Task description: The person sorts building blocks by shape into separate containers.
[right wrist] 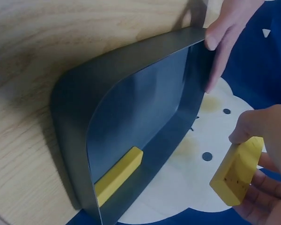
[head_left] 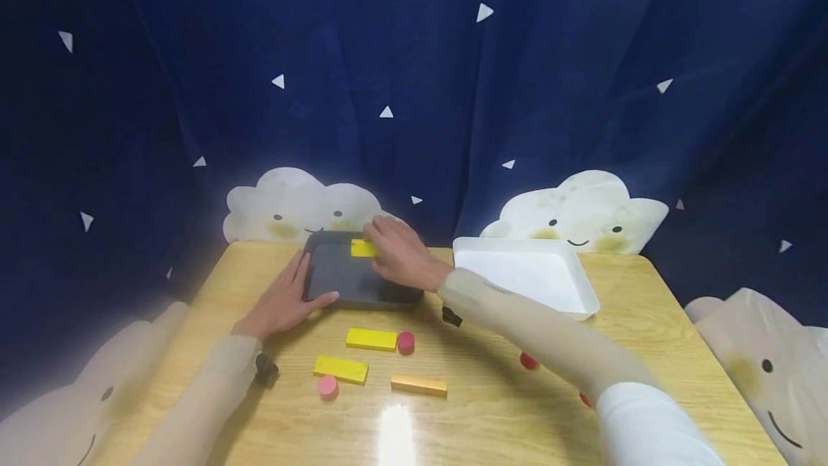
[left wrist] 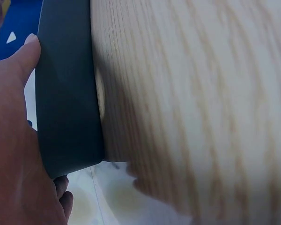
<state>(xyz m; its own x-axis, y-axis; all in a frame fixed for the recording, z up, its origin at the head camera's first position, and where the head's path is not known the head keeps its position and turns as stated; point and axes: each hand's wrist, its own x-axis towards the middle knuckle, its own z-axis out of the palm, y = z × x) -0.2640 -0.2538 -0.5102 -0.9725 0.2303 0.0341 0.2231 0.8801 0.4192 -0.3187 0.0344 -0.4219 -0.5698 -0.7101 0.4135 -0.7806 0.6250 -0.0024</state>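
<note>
My left hand grips the near left corner of a dark grey tray, its thumb at the front rim and its fingers along the left side. Over the far part of that tray, my right hand holds a yellow block between thumb and fingers. Small dark dots mark the end of this block in the right wrist view. A second yellow block lies inside the tray along its far wall, near the right end; in the head view the right hand hides it.
To the right stands a white tray. Nearer on the table lie two yellow blocks, a dark pink disc, a light pink disc and an orange block. By the right forearm are a red disc and another partly hidden red piece.
</note>
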